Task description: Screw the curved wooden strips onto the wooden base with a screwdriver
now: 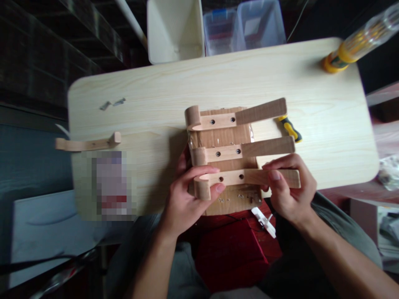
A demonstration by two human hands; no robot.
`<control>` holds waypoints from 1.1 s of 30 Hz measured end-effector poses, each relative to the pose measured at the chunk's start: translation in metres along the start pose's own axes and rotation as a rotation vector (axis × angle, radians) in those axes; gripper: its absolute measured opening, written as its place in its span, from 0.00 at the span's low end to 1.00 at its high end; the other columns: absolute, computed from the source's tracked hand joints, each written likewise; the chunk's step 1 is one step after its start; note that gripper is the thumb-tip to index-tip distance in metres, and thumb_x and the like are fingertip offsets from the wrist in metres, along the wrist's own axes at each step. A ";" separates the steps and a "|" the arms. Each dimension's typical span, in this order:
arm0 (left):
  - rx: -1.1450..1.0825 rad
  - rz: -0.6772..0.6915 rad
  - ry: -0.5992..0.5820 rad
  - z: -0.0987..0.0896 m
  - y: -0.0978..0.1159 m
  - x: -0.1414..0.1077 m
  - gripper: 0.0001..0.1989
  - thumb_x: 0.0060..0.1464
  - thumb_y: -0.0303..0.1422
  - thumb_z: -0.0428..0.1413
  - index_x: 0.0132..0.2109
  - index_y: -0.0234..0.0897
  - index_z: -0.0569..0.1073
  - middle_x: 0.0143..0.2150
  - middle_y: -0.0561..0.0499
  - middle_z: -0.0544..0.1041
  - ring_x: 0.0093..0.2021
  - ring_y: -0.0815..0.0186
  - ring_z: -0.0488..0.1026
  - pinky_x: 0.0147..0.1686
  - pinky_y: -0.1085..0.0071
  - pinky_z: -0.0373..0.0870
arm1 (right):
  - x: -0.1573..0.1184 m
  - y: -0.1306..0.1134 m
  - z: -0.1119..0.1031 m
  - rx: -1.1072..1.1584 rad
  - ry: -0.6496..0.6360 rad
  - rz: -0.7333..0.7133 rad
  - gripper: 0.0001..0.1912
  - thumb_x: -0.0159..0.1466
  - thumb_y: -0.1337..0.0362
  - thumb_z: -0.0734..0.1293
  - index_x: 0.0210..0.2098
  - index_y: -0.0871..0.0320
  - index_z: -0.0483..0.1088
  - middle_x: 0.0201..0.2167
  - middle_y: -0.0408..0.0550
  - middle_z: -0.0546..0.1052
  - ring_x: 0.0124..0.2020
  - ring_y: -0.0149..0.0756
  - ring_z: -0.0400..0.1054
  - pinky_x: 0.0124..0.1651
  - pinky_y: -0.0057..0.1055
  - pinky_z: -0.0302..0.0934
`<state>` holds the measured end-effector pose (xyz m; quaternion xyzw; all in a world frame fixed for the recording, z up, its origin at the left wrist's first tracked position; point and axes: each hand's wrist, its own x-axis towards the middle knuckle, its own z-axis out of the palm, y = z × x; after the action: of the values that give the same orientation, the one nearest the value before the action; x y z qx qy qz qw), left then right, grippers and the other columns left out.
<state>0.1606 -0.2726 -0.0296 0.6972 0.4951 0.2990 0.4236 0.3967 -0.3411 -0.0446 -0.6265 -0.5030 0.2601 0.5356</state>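
Three curved wooden hooks lie side by side across a brown cardboard piece [224,133] on the table's near edge. My left hand [190,195] grips the curled end of the nearest wooden hook [230,177] between thumb and fingers. Around its straight end, my right hand [291,189] is closed, thumb on top. The middle wooden hook [249,148] and the far wooden hook [243,117] rest untouched. Each hook has two round holes in its flat part, with metallic screw heads showing in the farther two. Small holes and bits mark the cardboard's near edge.
Another wooden hook [89,144] overhangs the table's [149,95] left edge. Small bags [112,104] lie behind it. A yellow-black screwdriver handle [289,128] is right of the hooks. A clear, yellow-based container [349,52] stands far right. Bins [176,33] line the back.
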 end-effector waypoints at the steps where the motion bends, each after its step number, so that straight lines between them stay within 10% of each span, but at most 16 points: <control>1: 0.001 0.003 0.000 0.000 0.000 0.000 0.11 0.58 0.36 0.70 0.47 0.45 0.83 0.45 0.49 0.83 0.45 0.59 0.79 0.62 0.60 0.75 | 0.000 0.000 0.000 -0.003 0.001 -0.004 0.04 0.70 0.60 0.72 0.41 0.54 0.77 0.33 0.42 0.78 0.21 0.29 0.71 0.21 0.29 0.63; 33: -0.005 0.002 -0.021 -0.001 -0.001 0.000 0.09 0.58 0.35 0.70 0.46 0.45 0.83 0.46 0.50 0.84 0.45 0.60 0.78 0.62 0.60 0.75 | 0.003 -0.001 0.001 -0.054 0.017 -0.047 0.05 0.70 0.59 0.71 0.39 0.53 0.77 0.31 0.42 0.78 0.22 0.30 0.70 0.22 0.29 0.62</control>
<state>0.1593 -0.2726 -0.0300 0.6997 0.4893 0.2933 0.4302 0.3967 -0.3380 -0.0429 -0.6308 -0.5199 0.2287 0.5287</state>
